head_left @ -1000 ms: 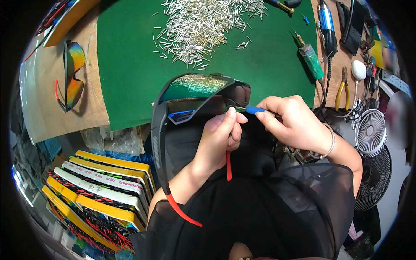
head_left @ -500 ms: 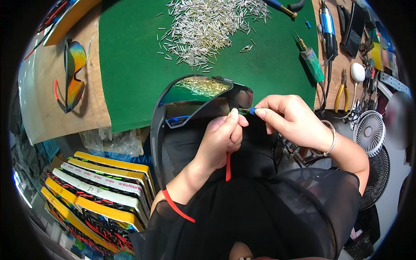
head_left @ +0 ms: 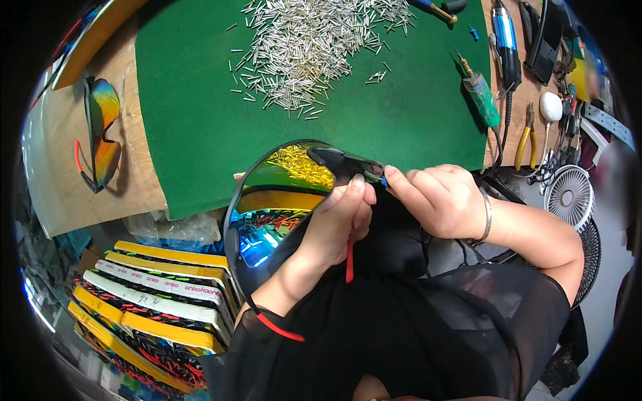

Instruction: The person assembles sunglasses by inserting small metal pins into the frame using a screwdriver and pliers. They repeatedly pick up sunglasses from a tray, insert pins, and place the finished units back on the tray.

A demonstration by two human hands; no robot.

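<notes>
My left hand (head_left: 334, 224) grips a pair of wraparound sunglasses (head_left: 259, 230) with a black frame and red temple tips, near one end of the frame. One red tip hangs below that hand; the other lies along my left forearm. My right hand (head_left: 438, 200) pinches a small blue-handled tool (head_left: 384, 181) against the frame's hinge end, close to my left thumb. Its thin metal end is hidden now. Beyond the glasses, many small silver metal pins (head_left: 321, 47) lie in a heap on the green mat (head_left: 194, 134).
At the left lies a second pair of sunglasses (head_left: 103, 134) with orange lenses. Boxes (head_left: 160, 287) packed with sunglasses stand lower left. At right are a green-handled soldering iron (head_left: 481, 97), a blue-and-black electric tool (head_left: 506, 50), yellow-handled pliers (head_left: 526, 137) and a white fan (head_left: 568, 194).
The sunglasses have tilted, and their lenses now show yellow and blue reflections. My right hand has moved slightly left and down, bringing the blue handle close against the frame. The view has shifted a little.
</notes>
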